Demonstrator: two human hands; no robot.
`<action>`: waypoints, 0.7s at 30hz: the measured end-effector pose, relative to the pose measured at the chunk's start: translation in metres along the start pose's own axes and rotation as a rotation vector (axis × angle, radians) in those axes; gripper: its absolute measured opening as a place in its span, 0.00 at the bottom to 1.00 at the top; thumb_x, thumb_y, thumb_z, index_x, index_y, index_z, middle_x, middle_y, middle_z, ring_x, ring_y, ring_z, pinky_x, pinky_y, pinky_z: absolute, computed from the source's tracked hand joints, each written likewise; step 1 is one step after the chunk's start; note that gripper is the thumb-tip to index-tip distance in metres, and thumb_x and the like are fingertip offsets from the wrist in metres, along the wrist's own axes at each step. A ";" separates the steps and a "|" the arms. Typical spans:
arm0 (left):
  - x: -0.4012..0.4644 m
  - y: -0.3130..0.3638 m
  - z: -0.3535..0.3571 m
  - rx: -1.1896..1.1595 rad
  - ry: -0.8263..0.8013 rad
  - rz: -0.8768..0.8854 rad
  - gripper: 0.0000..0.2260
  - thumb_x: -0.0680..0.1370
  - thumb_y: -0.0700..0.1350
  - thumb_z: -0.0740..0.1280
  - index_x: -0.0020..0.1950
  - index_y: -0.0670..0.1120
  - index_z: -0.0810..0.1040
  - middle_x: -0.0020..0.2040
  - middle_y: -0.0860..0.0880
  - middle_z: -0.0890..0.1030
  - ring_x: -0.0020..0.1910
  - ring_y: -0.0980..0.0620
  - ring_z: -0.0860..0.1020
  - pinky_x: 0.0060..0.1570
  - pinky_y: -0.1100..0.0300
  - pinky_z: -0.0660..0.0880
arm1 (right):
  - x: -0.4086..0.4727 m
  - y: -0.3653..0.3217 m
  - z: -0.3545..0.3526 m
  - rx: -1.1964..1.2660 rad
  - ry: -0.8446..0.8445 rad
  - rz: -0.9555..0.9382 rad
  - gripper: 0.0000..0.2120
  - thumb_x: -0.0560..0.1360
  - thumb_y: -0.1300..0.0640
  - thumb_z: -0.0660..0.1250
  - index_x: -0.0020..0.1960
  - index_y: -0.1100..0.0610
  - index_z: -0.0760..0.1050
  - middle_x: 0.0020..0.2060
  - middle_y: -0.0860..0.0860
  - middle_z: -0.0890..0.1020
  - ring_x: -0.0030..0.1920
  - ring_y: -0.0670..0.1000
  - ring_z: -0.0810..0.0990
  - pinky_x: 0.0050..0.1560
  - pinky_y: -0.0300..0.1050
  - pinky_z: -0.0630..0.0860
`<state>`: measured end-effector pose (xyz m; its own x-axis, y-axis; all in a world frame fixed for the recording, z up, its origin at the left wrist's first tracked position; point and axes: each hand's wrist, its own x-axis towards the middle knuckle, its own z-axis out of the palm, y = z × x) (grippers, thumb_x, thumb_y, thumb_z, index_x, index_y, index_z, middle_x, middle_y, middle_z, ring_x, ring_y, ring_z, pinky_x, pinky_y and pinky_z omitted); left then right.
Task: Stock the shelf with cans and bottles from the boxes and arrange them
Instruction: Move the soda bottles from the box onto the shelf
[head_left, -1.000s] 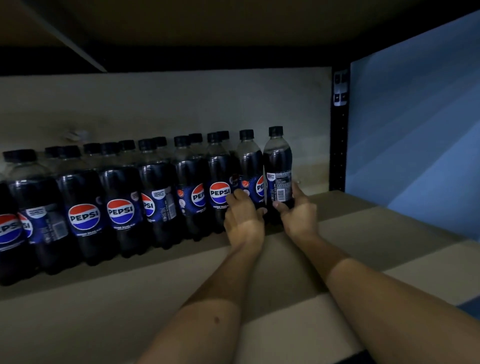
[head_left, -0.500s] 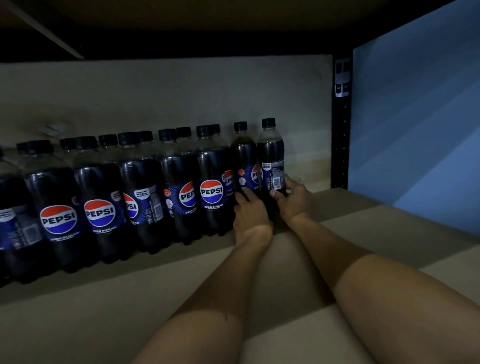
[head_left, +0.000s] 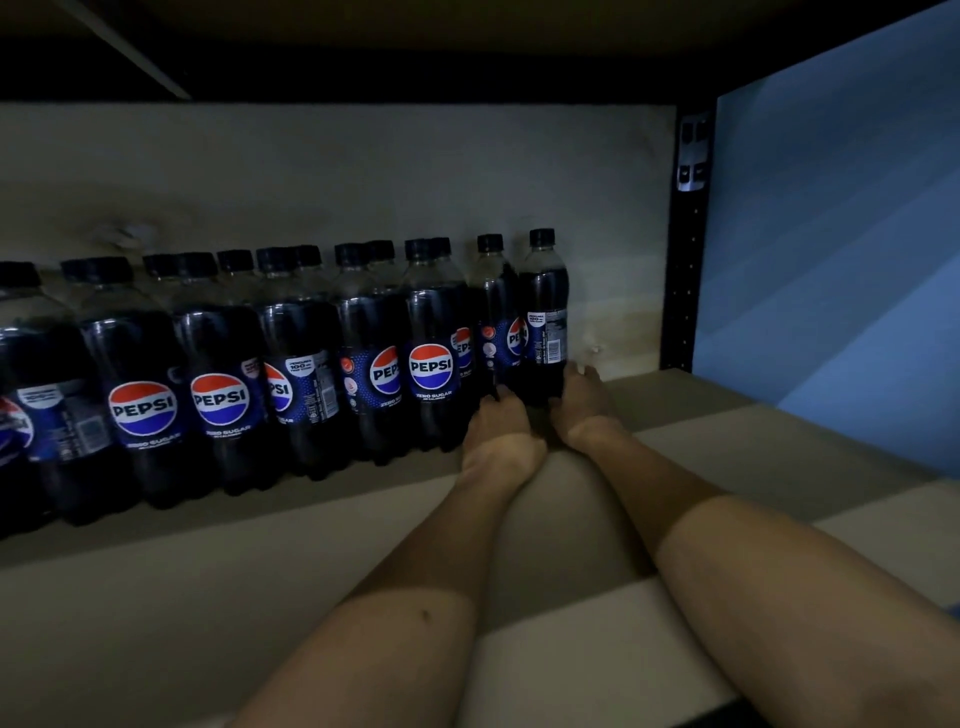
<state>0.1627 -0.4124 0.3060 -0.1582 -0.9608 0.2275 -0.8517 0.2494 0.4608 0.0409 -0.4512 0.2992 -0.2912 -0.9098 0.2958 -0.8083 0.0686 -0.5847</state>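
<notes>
Two hands, left hand (head_left: 500, 425) and right hand (head_left: 583, 401), wrap curled fingers round the end bottle (head_left: 543, 317), seating it flush against the row (head_left: 291, 364) on the shelf (head_left: 753, 441).

Leftmost bottle (head_left: 15, 395) cropped, rear bottles (head_left: 306, 270) mostly hidden

Head cam, close, looks fwd/down into shelf (head_left: 311, 571).
</notes>
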 end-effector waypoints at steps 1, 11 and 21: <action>-0.006 -0.003 -0.003 0.017 -0.009 0.020 0.25 0.75 0.44 0.68 0.71 0.41 0.67 0.66 0.40 0.72 0.64 0.39 0.73 0.60 0.51 0.73 | -0.008 -0.001 -0.004 -0.057 0.009 0.003 0.19 0.77 0.60 0.65 0.67 0.62 0.70 0.64 0.62 0.72 0.62 0.62 0.74 0.62 0.52 0.73; -0.083 -0.040 -0.026 -0.025 -0.062 0.081 0.16 0.77 0.48 0.60 0.60 0.44 0.79 0.60 0.40 0.78 0.60 0.40 0.76 0.60 0.52 0.74 | -0.124 -0.020 -0.035 -0.405 -0.085 -0.079 0.13 0.79 0.53 0.60 0.57 0.59 0.75 0.57 0.60 0.79 0.58 0.61 0.78 0.57 0.51 0.74; -0.197 -0.069 -0.071 -0.002 -0.074 0.060 0.16 0.77 0.49 0.60 0.60 0.45 0.79 0.61 0.40 0.79 0.62 0.41 0.76 0.61 0.53 0.74 | -0.249 -0.055 -0.052 -0.382 -0.145 -0.185 0.16 0.77 0.50 0.56 0.55 0.56 0.78 0.54 0.59 0.82 0.54 0.61 0.80 0.51 0.50 0.75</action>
<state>0.2878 -0.2318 0.2906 -0.2457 -0.9503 0.1911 -0.8384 0.3073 0.4502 0.1310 -0.2073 0.2967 -0.0711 -0.9671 0.2441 -0.9789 0.0207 -0.2033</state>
